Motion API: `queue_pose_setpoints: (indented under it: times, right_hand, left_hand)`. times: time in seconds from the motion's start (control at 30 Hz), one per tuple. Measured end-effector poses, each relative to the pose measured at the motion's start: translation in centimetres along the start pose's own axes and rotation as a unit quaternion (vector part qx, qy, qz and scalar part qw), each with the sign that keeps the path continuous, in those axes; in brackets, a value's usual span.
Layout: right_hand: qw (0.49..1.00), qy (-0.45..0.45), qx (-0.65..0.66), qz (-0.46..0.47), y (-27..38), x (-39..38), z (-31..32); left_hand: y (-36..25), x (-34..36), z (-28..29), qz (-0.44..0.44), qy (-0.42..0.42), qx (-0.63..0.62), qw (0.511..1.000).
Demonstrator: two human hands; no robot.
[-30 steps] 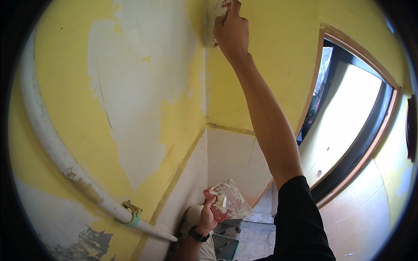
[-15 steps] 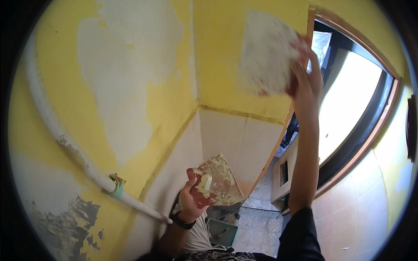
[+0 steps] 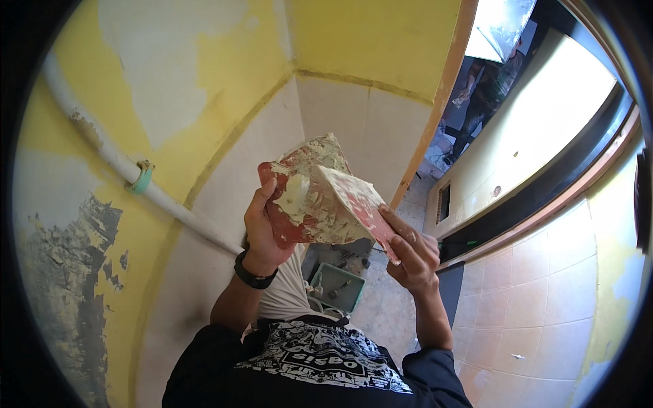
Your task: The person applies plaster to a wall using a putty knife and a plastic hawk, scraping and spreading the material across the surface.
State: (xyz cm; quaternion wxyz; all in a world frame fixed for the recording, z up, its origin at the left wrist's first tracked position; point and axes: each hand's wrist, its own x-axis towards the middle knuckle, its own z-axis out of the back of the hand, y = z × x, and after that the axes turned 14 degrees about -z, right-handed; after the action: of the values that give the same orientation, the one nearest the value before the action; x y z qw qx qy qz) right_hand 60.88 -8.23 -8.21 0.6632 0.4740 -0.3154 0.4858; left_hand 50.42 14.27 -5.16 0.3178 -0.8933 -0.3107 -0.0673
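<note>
My left hand (image 3: 264,231), with a dark wristband, grips a red putty spreader (image 3: 289,221) whose face is thickly smeared with cream putty. In my right hand (image 3: 416,257) is a second red putty spreader (image 3: 364,209), tilted, with putty along its upper edge and over part of its face. Its blade overlaps the right side of the left spreader and appears to touch the putty there. Both spreaders are in front of my chest, away from the walls. The fingers of each hand are closed round the red parts.
A white pipe (image 3: 173,205) with a green-banded bracket (image 3: 141,178) runs along the patchy yellow left wall (image 3: 224,88). Below is a green tray (image 3: 352,296) holding a tool. To the right stands an open doorway with an orange frame (image 3: 442,95); a person (image 3: 493,85) is beyond it.
My right hand has come down from the upper yellow wall with its spreader and brought it against the left spreader. The left spreader is higher in view, and the view has tilted downward.
</note>
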Motion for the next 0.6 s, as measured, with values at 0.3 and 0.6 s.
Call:
queue_pose_setpoints:
  times: [0.3,0.6]
  right_hand:
    - [0.923,0.002,0.116,-0.366,-4.3,1.2,5.5]
    - [0.882,0.266,0.150,-0.359,-7.3,7.6,4.8]
  left_hand:
    - [-1.5,0.9,1.9,0.044,-0.039,0.053,0.997]
    - [-1.3,1.7,2.9,0.125,0.001,0.064,0.990]
